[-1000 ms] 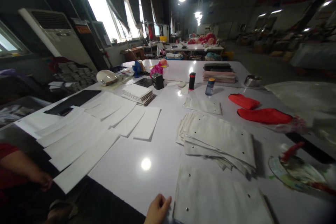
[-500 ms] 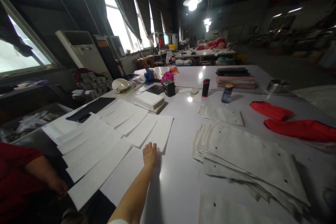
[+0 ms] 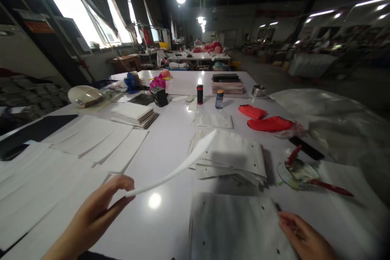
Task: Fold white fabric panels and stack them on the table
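Observation:
My left hand (image 3: 106, 203) pinches the near end of a thin white sheet (image 3: 179, 166), which arches up over the table toward a stack of dotted panels (image 3: 231, 150). Its far end is lifted above that stack. My right hand (image 3: 304, 233) is closed at the right edge of a nearer pale grey panel (image 3: 237, 223) with dark dots near its corners. A small dark tip shows at those fingers; what it belongs to is hidden. Left of my left hand, overlapping white sheets (image 3: 57, 178) lie fanned out in rows.
Behind the sheets are a folded white stack (image 3: 132, 113), a black box (image 3: 159, 96) and a helmet (image 3: 85, 96). Two bottles (image 3: 200, 94) stand mid-table. At right lie red sleeves (image 3: 269, 124), a dish with red-handled tools (image 3: 300, 174), a black phone-like slab (image 3: 306, 148) and plastic sheeting (image 3: 341, 118).
My left hand has lifted a white sheet off the right end of the fanned row. The view has turned right, bringing my right hand in; the person in red at left is out of view.

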Demonstrator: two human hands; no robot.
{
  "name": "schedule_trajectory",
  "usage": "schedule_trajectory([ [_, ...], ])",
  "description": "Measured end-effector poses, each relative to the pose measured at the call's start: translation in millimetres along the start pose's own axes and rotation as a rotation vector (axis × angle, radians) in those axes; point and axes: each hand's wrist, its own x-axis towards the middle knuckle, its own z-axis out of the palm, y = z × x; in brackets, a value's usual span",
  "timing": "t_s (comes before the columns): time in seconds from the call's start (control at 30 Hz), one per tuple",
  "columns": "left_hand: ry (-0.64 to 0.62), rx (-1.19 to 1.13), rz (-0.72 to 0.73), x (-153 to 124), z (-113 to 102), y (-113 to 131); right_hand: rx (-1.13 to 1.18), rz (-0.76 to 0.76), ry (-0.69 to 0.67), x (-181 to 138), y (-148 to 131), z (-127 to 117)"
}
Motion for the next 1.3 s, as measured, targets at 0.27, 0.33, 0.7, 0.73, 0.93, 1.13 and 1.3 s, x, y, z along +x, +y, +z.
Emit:
schedule_trajectory([
  [0.27, -0.121, -0.734, -0.494, -18, 114, 36, 0.278, 0.04, -0.013, 12, -13, -8],
  [0.33, -0.126, -0.851, -0.593, -23, 150, 24, 0.27, 0.162, 0.011, 10, 3, -13],
  [0.7, 0.053, -0.376, -0.772, -42, 264, -38, 0.092, 0.125, -0.068, 15, 89, 1],
  [0.73, 0.053, -0.332, -0.752, -44, 266, -40, 0.081, 0.1, -0.057, 14, 94, 4],
  [0.93, 0.042, -0.234, -0.748, -48, 272, -44, 0.027, 0.045, -0.062, 13, 112, 18],
  [1.13, 0.035, -0.227, -0.775, -49, 277, -47, 0.012, 0.023, -0.075, 8, 110, 17],
  [1.3, 0.029, -0.264, -0.795, -49, 279, -49, 0.001, 0.054, -0.097, 11, 117, 16],
])
